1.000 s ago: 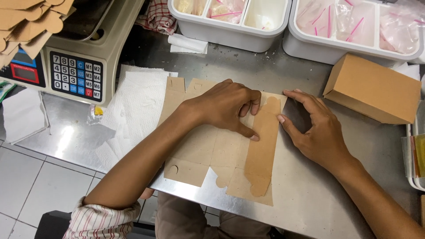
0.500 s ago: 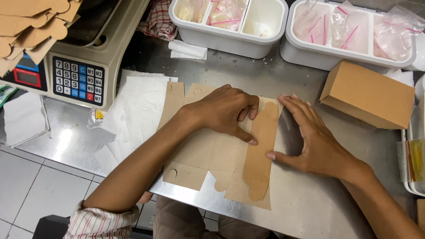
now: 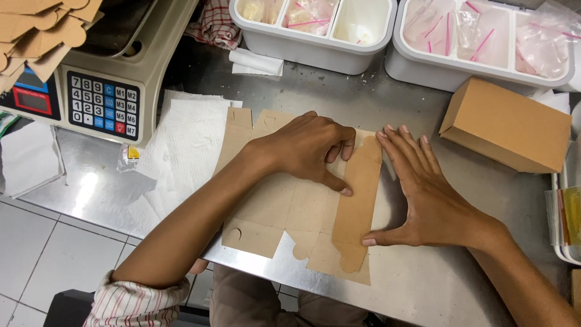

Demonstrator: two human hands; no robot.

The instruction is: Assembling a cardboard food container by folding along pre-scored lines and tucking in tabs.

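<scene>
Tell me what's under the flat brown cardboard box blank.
The flat brown cardboard box blank lies on the shiny steel table, its top left corner overlapping white paper towels. Whatever else sits beneath is covered.

Brown closed box [image 3: 507,124] right, red scale screen [image 3: 30,102] left

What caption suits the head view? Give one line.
Two hands, left hand and right hand, press a flat brown cardboard box blank.
</scene>
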